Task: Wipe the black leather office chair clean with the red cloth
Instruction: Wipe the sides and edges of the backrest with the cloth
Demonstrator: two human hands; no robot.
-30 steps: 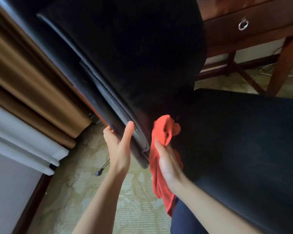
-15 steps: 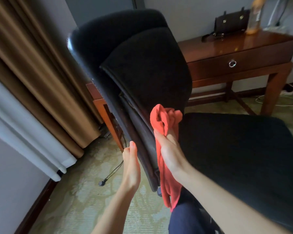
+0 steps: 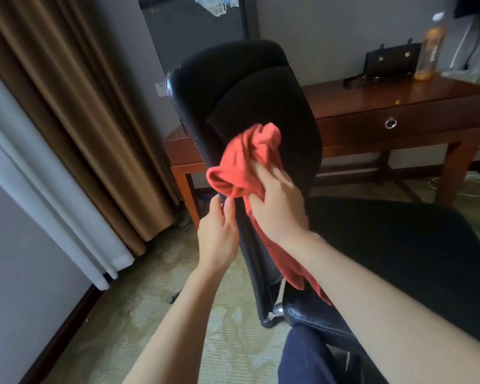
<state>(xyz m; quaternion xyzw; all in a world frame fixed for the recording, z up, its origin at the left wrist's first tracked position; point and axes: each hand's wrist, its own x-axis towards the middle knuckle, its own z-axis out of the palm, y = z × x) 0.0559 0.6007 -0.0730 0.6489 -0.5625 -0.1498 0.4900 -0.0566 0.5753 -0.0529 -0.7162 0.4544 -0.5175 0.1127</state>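
Clutching crumpled red cloth (image 3: 244, 159), right hand (image 3: 277, 206) presses glossy chair back (image 3: 261, 87); left hand (image 3: 218, 236) seemingly pinches its edge.

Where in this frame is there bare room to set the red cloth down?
The chair seat, right of the right hand, is bare. So is the desk top between the chair back and the black bag. The desk's right end is crowded by bag and bottle.

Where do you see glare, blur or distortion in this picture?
Head view: glare on the desk; the chair back is almost featureless black; the bottle looks washed out and soft; the wide angle bends the curtain near the left edge; the cloth is fairly sharp.
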